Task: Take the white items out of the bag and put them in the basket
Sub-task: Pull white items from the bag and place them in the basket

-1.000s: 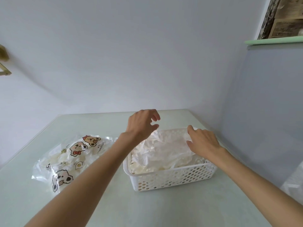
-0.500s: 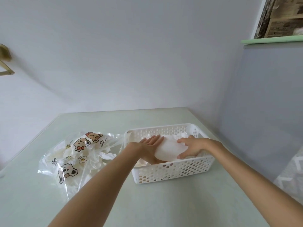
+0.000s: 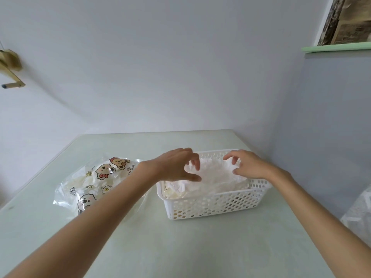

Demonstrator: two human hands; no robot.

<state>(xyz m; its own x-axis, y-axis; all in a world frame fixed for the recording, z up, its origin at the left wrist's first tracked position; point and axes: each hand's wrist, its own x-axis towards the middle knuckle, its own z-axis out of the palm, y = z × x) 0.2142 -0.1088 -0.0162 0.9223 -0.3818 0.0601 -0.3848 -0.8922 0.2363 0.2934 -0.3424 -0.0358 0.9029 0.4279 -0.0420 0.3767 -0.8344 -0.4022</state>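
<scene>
Head view, centre of the frame: the left hand's fingers [image 3: 193, 162] are curled downward with the thumb spread away from them, poised over the white items [image 3: 215, 175] heaped in the basket; whether the tips touch the pile cannot be told, and nothing is gripped. The right hand's fingers [image 3: 230, 157] are bent and spread the same way, thumb lower down at the pile's right edge, and contact there is also unclear. The left hand [image 3: 176, 165] sits over the basket's left end and the right hand [image 3: 251, 164] over its right end, both bare forearms running down to the lower corners of the frame. The white perforated basket [image 3: 212, 205] stands on the pale green table [image 3: 180, 247], right of centre, with the crumpled white items rising above its rim. Left of it, just beside, lies the clear bag [image 3: 96, 183] printed with cartoon bears, with more whitish pieces visible inside. A grey partition [image 3: 321, 127] fills the right of the frame.
</scene>
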